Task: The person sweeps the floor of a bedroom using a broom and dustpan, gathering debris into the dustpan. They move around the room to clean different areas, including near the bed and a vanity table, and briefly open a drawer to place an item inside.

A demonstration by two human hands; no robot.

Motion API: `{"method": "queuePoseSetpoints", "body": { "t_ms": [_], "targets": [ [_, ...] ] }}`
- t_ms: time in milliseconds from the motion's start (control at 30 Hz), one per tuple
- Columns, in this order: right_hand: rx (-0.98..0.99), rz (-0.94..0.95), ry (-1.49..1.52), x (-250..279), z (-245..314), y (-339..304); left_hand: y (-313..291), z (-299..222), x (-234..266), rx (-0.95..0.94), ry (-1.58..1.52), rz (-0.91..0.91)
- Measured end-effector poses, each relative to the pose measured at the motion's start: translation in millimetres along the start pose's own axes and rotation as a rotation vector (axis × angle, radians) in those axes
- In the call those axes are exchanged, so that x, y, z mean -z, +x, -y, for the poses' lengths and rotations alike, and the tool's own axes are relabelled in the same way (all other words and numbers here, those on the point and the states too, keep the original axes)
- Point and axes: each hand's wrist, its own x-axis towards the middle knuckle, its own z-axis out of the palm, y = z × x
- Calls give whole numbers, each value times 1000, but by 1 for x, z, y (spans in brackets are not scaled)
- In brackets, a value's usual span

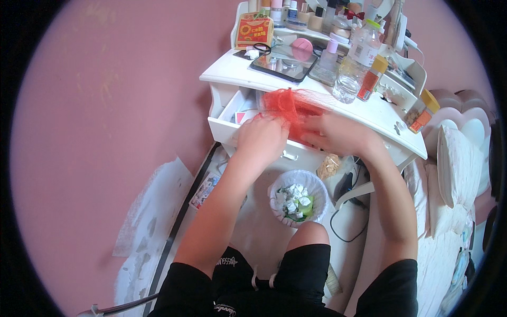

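The red mesh bag (289,108) lies bunched over the open drawer (227,124), its long axis running from 10 to 4 o'clock. The left hand (261,138) and right hand (338,134), knuckles up, pinch its lower edge with curled fingers.

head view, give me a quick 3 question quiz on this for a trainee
1. True or false: both hands, the left hand and the right hand, are on the red mesh bag.
2. Multiple choice: what stands on the floor below the open drawer? A) a folded towel B) a white bin holding crumpled tissues C) a pair of shoes
3. Fill in: the clear plastic bottle stands on the white ____.

Key
1. True: both hands grip the bag over the drawer.
2. B
3. dresser top, beside a small orange-capped bottle.
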Motion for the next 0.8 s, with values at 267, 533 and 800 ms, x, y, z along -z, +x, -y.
{"method": "queuePoseSetpoints", "body": {
  "t_ms": [267,533,800],
  "targets": [
    [417,-599,-430,-32,-22,36,25,4,-5,206,-38,109],
    [240,-362,-308,-64,-55,99,-57,-4,-85,40,-234,-774],
    [-70,-167,83,-55,-42,118,-52,-4,-112,-27,-196,-692]
  ]
}}
